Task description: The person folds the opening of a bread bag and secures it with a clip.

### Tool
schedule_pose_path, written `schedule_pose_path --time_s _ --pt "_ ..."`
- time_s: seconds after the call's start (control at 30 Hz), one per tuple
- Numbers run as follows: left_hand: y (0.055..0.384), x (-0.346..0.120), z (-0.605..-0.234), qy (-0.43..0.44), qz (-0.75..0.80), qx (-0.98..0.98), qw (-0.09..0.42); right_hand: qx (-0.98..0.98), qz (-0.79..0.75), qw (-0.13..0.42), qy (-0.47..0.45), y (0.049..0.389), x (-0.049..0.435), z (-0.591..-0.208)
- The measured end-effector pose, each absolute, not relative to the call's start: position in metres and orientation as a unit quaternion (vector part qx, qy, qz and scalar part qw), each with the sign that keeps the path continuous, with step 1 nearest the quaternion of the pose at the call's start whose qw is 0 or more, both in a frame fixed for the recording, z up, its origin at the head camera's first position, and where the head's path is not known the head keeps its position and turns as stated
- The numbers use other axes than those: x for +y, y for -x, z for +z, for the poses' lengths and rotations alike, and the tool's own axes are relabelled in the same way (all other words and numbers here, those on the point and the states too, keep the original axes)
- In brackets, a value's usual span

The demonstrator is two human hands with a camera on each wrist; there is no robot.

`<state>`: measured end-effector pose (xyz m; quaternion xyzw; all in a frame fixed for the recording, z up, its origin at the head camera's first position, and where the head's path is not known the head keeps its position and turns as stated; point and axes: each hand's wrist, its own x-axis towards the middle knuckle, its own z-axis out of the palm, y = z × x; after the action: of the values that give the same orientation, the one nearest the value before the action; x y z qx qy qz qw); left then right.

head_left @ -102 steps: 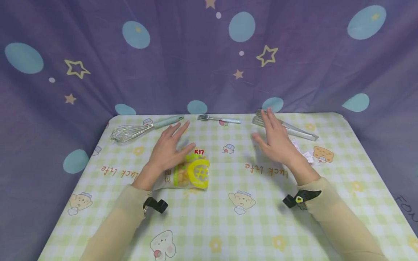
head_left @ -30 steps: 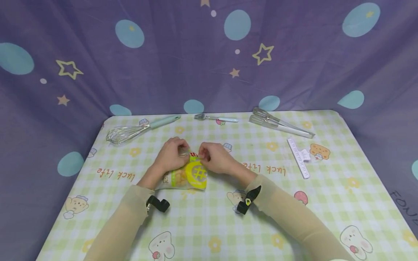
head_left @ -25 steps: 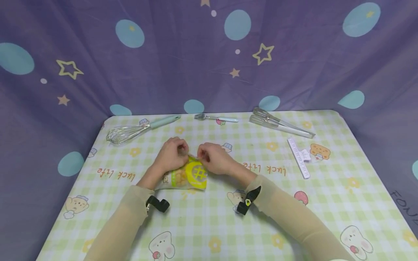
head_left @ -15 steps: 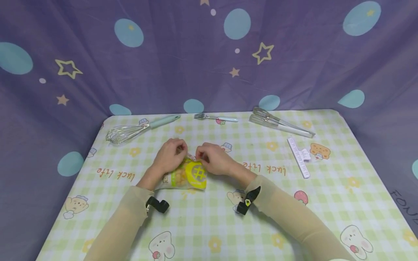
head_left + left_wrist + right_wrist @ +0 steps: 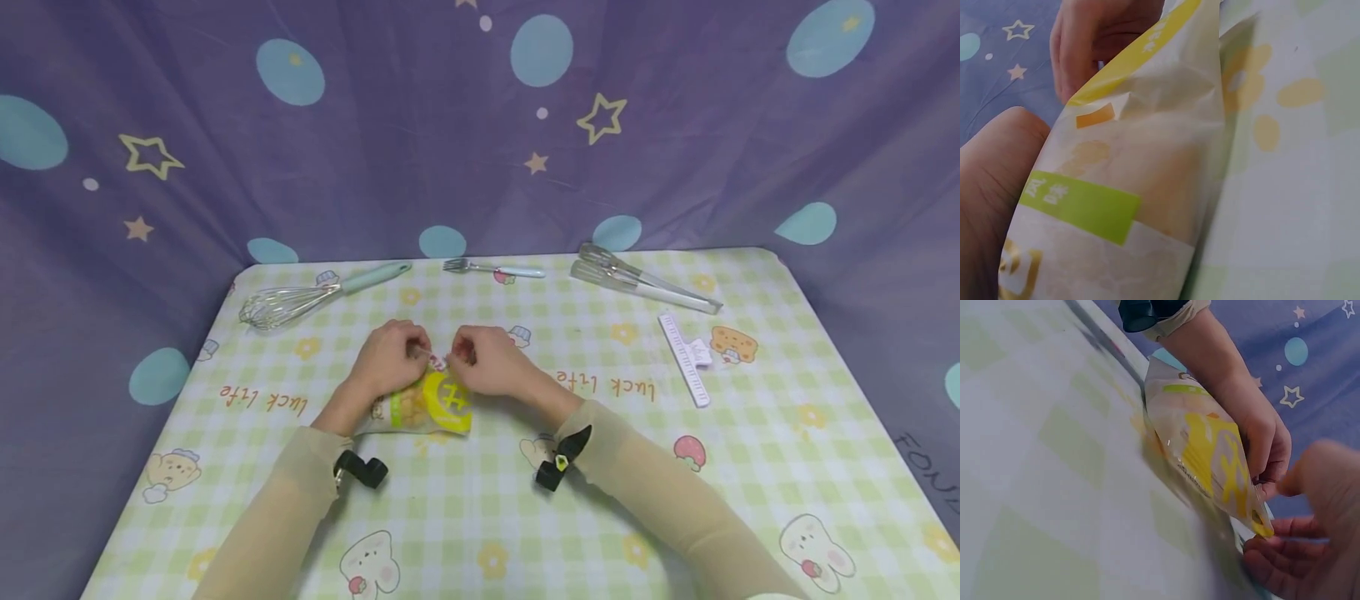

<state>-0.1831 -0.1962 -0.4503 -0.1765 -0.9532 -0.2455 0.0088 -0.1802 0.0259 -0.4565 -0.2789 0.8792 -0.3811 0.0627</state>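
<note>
A snack bag (image 5: pixel 412 408), yellow, green and clear with pale pieces showing inside, lies on the table in front of the person. At its far edge the left hand (image 5: pixel 388 360) pinches the top with thumb and fingers. The right hand (image 5: pixel 491 360) pinches the same edge a little to the right, with a crumpled strip between the two hands. From the right wrist, the bag (image 5: pixel 1191 437) shows a yellow corner close to the right hand's fingertips (image 5: pixel 1263 559). In the left wrist view the bag (image 5: pixel 1116 194) fills the middle, with the left thumb (image 5: pixel 997 162) along its side.
Along the far edge of the checked tablecloth (image 5: pixel 480 500) lie a whisk (image 5: pixel 292 304), a fork (image 5: pixel 495 269) and metal tongs (image 5: pixel 645 283). A white bag clip (image 5: pixel 684 358) is at the right. A purple patterned curtain (image 5: pixel 420 125) hangs behind the table.
Earlier, both hands were spread and apart, the right one near the tongs. The right hand then came left to the bag's top edge. Over the last second that edge crumpled between the fingers.
</note>
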Motion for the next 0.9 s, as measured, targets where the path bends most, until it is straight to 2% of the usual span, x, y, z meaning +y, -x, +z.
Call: schedule_pose_path --time_s 0.27,0.7,0.9 --pt "0.185 -0.199 -0.452 0.193 -0.261 -0.946 0.007 0.894 -0.363 0.069 0.254 0.18 0.02 -0.451" --pt "0.189 -0.203 -0.443 0.307 -0.309 -0.9 -0.027 0.896 -0.368 0.059 0.242 0.179 0.02 -0.45" --pt "0.195 -0.212 -0.435 0.303 -0.274 -0.911 -0.05 0.896 -0.365 0.052 0.246 0.177 0.02 -0.45"
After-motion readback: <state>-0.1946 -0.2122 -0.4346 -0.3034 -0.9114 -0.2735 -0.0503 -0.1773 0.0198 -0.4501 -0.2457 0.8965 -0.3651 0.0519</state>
